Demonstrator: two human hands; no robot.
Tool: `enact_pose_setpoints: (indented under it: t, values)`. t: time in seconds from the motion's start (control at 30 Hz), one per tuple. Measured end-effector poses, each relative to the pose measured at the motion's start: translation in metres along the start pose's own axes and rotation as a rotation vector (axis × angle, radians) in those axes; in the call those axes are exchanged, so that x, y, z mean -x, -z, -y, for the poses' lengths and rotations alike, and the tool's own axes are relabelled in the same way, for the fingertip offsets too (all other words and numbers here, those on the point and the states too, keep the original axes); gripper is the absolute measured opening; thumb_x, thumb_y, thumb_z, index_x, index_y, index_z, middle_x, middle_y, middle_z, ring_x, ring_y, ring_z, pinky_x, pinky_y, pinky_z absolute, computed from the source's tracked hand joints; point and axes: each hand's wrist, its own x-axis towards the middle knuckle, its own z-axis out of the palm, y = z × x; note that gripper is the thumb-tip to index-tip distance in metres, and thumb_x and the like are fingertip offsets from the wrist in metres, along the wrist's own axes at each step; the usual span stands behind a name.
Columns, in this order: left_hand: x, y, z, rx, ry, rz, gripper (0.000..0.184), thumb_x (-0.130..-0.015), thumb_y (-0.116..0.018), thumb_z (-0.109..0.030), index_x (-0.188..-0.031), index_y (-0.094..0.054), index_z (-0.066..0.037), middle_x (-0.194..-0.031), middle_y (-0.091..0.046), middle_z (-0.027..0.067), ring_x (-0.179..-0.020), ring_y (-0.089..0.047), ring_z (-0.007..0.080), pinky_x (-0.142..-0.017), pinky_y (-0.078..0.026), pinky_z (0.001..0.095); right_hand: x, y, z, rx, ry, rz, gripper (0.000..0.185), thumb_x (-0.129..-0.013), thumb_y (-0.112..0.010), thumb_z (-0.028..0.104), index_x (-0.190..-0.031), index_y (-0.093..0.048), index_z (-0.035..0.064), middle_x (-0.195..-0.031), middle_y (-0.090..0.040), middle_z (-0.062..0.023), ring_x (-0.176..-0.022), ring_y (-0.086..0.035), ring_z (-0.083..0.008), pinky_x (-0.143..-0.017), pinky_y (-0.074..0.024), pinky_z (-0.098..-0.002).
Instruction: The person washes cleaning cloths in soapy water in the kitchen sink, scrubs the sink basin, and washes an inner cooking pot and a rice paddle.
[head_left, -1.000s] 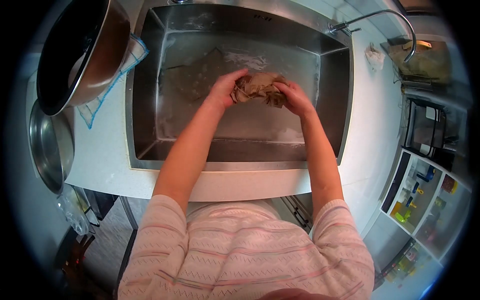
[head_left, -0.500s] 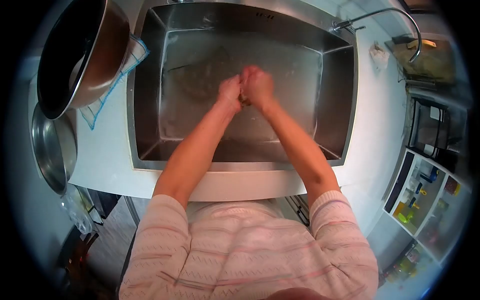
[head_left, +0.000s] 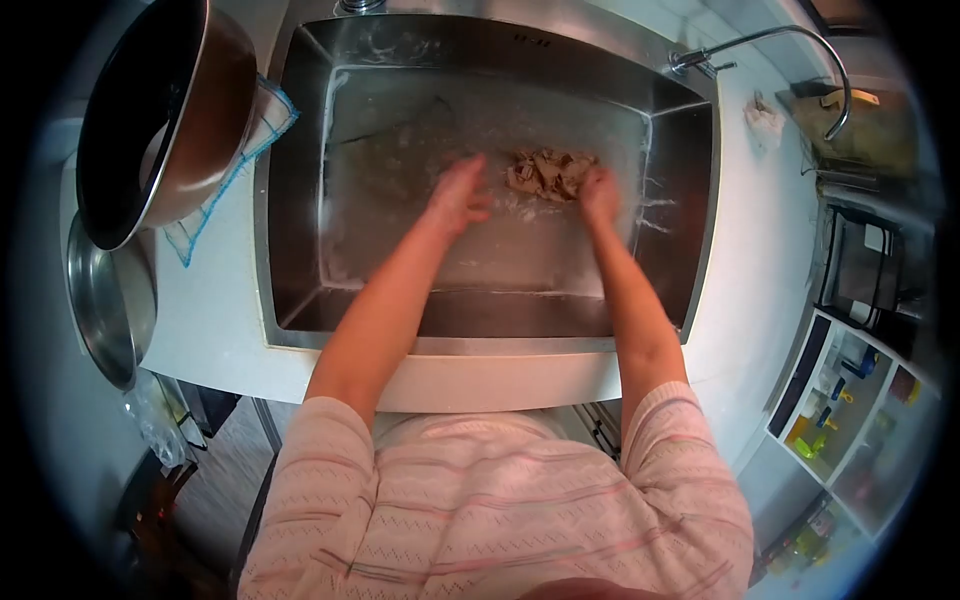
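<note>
A crumpled brown cloth hangs in the right half of the steel sink, low over cloudy water. Its right end is gripped by my right hand, whose fingers are closed around it. My left hand is to the left of the cloth, a little apart from it, fingers spread and somewhat blurred, holding nothing. Under the water at the left of the sink, a darker shape shows faintly; I cannot make out what it is.
A big dark pot stands at the left on a blue-edged cloth. Beyond it sits a steel basin. A curved faucet rises at the back right, near a small plastic bag. Shelves are at the right.
Half a second ago my hands were pressed together around the cloth. They have since parted: my left hand has let go, and my right hand has moved right with the cloth, which has opened out.
</note>
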Motion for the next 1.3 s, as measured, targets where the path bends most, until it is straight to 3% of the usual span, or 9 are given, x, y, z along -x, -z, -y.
enact_pose_setpoints:
  t: [0.13,0.27,0.43,0.57,0.63,0.7,0.87,1.0,1.3]
  values:
    - [-0.003,-0.009,0.016,-0.043,0.125,0.189,0.075,-0.079,-0.053,-0.049,-0.135,-0.021,-0.011,-0.132,-0.031,0.0209,-0.113,-0.039,0.0413,-0.084,-0.037,0.0579,0.026,0.001,0.000,0.131,0.715,0.450,0.025,-0.078,-0.057,0.022,-0.095,-0.054,0.0029,-0.082,-0.060,-0.0175,-0.074,-0.057,-0.0324,-0.065,-0.0452,-0.0398]
    - [0.009,-0.013,0.010,0.101,0.272,0.205,0.073,-0.079,-0.053,-0.049,-0.134,-0.023,-0.011,-0.132,-0.031,0.0182,-0.115,-0.037,0.0413,-0.085,-0.036,0.0589,-0.002,-0.005,0.017,0.045,0.146,0.283,0.014,-0.076,-0.054,0.011,-0.087,-0.059,0.0043,-0.075,-0.060,-0.0185,-0.069,-0.058,-0.0341,-0.063,-0.0461,-0.0385]
    - [-0.011,0.005,0.015,0.386,0.245,0.189,0.052,-0.082,-0.052,-0.044,-0.118,-0.044,-0.008,-0.118,-0.047,0.0129,-0.109,-0.045,0.0276,-0.084,-0.043,0.0417,0.130,0.029,0.116,-0.300,0.753,0.283,0.011,-0.071,-0.059,0.016,-0.078,-0.059,0.0078,-0.088,-0.056,-0.0145,-0.075,-0.057,-0.0332,-0.063,-0.0474,-0.0398]
    - [-0.049,0.029,0.062,-0.086,-0.454,0.499,0.024,-0.082,-0.056,-0.030,-0.090,-0.057,-0.008,-0.087,-0.057,0.0073,-0.084,-0.053,0.0188,-0.069,-0.047,0.0318,0.133,-0.002,0.122,-0.125,1.058,0.165,0.017,-0.073,-0.058,0.022,-0.085,-0.059,0.0089,-0.082,-0.055,-0.0139,-0.072,-0.056,-0.0343,-0.063,-0.0457,-0.0401]
    - [-0.048,0.034,0.038,0.308,-0.082,0.884,0.019,-0.081,-0.057,-0.025,-0.088,-0.058,-0.007,-0.087,-0.057,0.0071,-0.077,-0.054,0.0177,-0.063,-0.047,0.0306,0.076,-0.027,0.107,-0.197,0.626,0.356,0.018,-0.077,-0.056,0.023,-0.085,-0.060,0.0079,-0.082,-0.057,-0.0144,-0.072,-0.056,-0.0316,-0.064,-0.0459,-0.0374]
    - [-0.010,0.003,0.011,0.161,-0.107,0.271,0.023,-0.083,-0.054,-0.025,-0.096,-0.054,-0.006,-0.100,-0.054,0.0080,-0.083,-0.056,0.0186,-0.060,-0.048,0.0330,0.047,-0.034,0.088,-0.171,0.372,0.451,0.022,-0.083,-0.052,0.026,-0.086,-0.060,0.0052,-0.081,-0.060,-0.0124,-0.071,-0.056,-0.0242,-0.065,-0.0455,-0.0340]
    - [-0.002,0.004,-0.008,0.121,-0.053,-0.022,0.056,-0.083,-0.051,-0.038,-0.126,-0.035,-0.005,-0.122,-0.043,0.0161,-0.105,-0.048,0.0318,-0.079,-0.042,0.0507,-0.045,-0.027,-0.017,-0.489,0.128,0.239,0.034,-0.083,-0.051,0.032,-0.093,-0.060,0.0008,-0.084,-0.062,-0.0164,-0.075,-0.061,-0.0290,-0.067,-0.0449,-0.0366]
    - [-0.008,0.002,0.002,0.092,0.073,0.169,0.073,-0.079,-0.055,-0.046,-0.137,-0.020,-0.018,-0.139,-0.022,0.0134,-0.119,-0.033,0.0396,-0.089,-0.027,0.0626,0.018,-0.025,-0.003,0.174,0.548,0.191,0.031,-0.079,-0.056,0.029,-0.092,-0.060,0.0015,-0.082,-0.064,-0.0132,-0.075,-0.062,-0.0247,-0.065,-0.0461,-0.0365]
    - [0.010,-0.016,-0.001,0.274,0.259,0.201,0.068,-0.079,-0.053,-0.048,-0.133,-0.027,-0.017,-0.140,-0.016,0.0116,-0.114,-0.037,0.0410,-0.088,-0.032,0.0601,0.072,0.017,0.081,-0.309,0.399,0.386,0.022,-0.074,-0.060,0.026,-0.081,-0.061,0.0060,-0.072,-0.060,-0.0112,-0.065,-0.059,-0.0224,-0.060,-0.0451,-0.0353]
